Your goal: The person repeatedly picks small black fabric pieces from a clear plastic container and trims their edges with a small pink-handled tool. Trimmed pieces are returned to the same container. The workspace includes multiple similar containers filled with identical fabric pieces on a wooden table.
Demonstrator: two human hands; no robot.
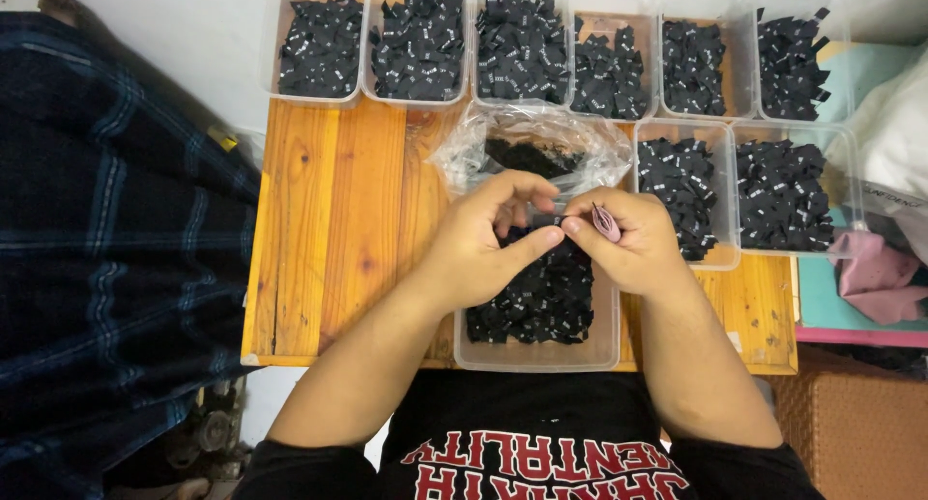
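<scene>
Right now both hands are held together over a clear plastic container (537, 357) of small black fabric labels (541, 302) at the near edge of the wooden table (333, 229), the left hand (483, 239) curled with its thumb tip pressed against the right hand (623, 237), whose fingers are closed around a small pink folded piece (606, 222). Just behind the hands a crumpled clear plastic bag (532, 142) holding more black labels is seen, and 8 more containers (778, 192) filled with black labels are lined up in 2 rows along the far side, while a dark plaid cloth (106, 249) is spread at the left.
</scene>
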